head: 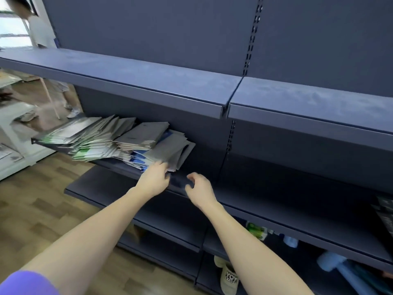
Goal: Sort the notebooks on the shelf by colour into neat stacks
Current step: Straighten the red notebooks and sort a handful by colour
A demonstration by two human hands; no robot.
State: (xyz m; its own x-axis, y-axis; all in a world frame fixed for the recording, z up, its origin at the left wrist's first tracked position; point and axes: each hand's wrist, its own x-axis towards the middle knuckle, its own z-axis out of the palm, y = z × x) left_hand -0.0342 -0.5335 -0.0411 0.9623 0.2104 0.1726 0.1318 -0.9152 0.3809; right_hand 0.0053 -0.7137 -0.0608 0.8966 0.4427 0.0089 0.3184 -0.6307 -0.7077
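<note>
We are reaching both bare arms toward the dark shelf (pixel 187 186) where the notebooks (pixel 119 139) are lying in a loose, slanting heap. Our left hand (pixel 154 178) is meeting the near corner of the grey notebooks (pixel 174 152) at the right end of the heap; its fingers (pixel 162 167) are curling against their lower edges, but we cannot tell whether they are actually pinching one or only touching. Just behind those fingers, blue covers (pixel 138 157) are showing from under the grey ones. Farther left of the fingers, a tidier grey stack (pixel 141 133) is sitting on top, and beyond it green-and-white notebooks (pixel 85 143) are fanning out toward the shelf's end. Our right hand (pixel 200 189) is hovering just right of the left one, over the shelf's front lip, with its fingers (pixel 192 176) loosely bent and spread, gripping nothing and apart from the notebooks.
</note>
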